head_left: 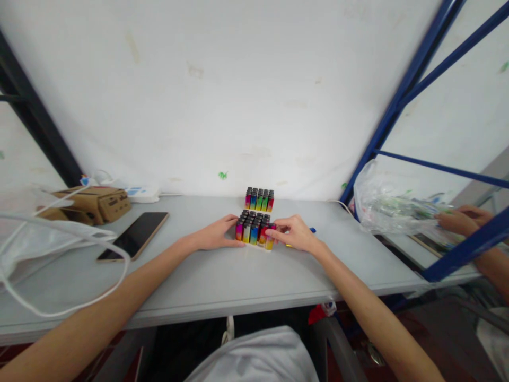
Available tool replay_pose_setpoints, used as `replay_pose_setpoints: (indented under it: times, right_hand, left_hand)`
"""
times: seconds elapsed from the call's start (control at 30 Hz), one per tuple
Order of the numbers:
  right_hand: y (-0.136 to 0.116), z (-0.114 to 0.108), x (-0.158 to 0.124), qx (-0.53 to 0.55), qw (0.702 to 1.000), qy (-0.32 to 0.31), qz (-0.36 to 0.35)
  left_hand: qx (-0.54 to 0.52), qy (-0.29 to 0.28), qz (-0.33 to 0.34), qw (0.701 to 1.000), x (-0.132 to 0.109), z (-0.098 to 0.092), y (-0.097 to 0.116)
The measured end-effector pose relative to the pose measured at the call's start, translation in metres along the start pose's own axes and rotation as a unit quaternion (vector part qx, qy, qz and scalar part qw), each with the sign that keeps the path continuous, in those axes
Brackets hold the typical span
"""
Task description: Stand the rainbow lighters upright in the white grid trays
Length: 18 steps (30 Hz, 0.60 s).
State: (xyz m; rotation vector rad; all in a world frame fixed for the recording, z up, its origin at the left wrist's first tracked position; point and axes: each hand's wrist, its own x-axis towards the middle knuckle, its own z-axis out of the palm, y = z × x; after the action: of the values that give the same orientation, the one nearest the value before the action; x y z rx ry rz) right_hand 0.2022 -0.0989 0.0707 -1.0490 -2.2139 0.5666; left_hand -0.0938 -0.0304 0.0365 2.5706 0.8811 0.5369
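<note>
Several colourful lighters with black tops [253,231] stand upright in a tight block on the grey table. My left hand [219,233] rests at the block's left side, its fingers spread, thumb at the front corner. With thumb and fingers closed, my right hand [296,233] pinches a yellow and red lighter [270,243] at the front right corner of the block. Behind, nearer the wall, is a second block of lighters [260,200]. Something small and blue [313,230] shows just beyond my right hand.
A black phone [135,236] lies on the table [222,281] at left, near a cardboard box [99,204] and a white cable [119,286]. At right are a blue metal frame [392,119], a plastic bag [389,204] and another person's hands [457,222].
</note>
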Motion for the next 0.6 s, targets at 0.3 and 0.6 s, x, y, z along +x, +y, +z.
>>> replay_pose_setpoints:
  times: [0.3,0.6]
  right_hand:
    - [0.01,0.01,0.004,-0.084,0.994,0.015,-0.074]
    - [0.014,0.011,0.008,-0.094,0.995,0.011,-0.039]
  left_hand:
    - [0.001,-0.004,-0.005,1.0,0.0,-0.001,0.0]
    - [-0.006,0.001,-0.005,1.0,0.001,0.0,0.0]
